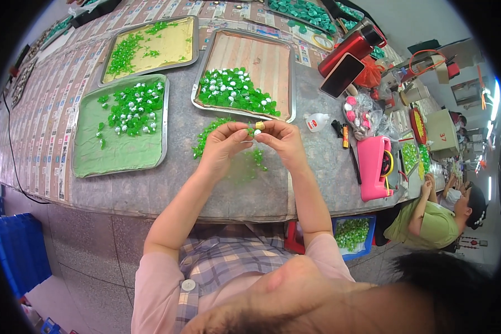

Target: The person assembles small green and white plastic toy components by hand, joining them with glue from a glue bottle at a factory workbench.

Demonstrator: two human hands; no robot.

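Observation:
Over the grey table [195, 195] my two hands meet with fingertips pinched together. My left hand [224, 146] grips a small green plastic piece [250, 132]. Between the fingertips of my right hand [285, 143] is a small white ball [256, 133], right against the green piece; whether the two are joined I cannot tell. A yellow cover [260, 126] sits on a fingertip of the right hand. Loose green pieces [206, 136] lie beyond the left hand, and a few more green pieces [258, 158] lie beneath the hands.
Green pieces with white balls fill parts of a pinkish tray [242, 47] and a green-lined tray [119, 161]. A yellow-lined tray [170, 47] holds plain green pieces. Rightward are a glue bottle [317, 122], a phone [342, 75], a red flask [350, 49], a pink tape dispenser [372, 167] and a co-worker [437, 222].

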